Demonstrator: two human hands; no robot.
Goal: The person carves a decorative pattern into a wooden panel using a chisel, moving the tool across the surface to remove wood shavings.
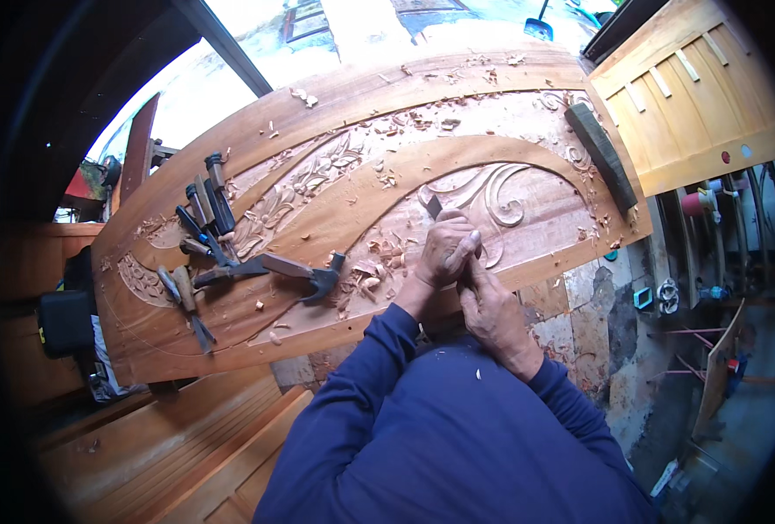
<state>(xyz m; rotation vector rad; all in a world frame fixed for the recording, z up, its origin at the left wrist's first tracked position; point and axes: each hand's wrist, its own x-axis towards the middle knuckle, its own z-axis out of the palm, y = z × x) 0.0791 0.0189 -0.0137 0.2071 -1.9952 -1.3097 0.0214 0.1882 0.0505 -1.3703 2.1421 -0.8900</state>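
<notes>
A large carved wooden panel (344,192) lies in front of me, with scrolls and leaves in relief. My left hand (448,249) is closed around a carving chisel (434,207), whose flat metal blade sticks out beyond the fist toward a carved scroll (505,203). Just below and to the right, my right hand (496,319) is closed on the same tool's rear end; its handle is mostly hidden by the fingers. Curled wood shavings (370,275) are scattered left of my hands. A claw hammer (322,278) rests on the panel farther left.
Several chisels and gouges (208,205) are bunched on the panel's left part. A dark wooden bar (601,157) lies across its right end. A panelled wooden door (684,87) stands at the upper right. Long clamps (737,218) and stone floor tiles (579,323) are on the right.
</notes>
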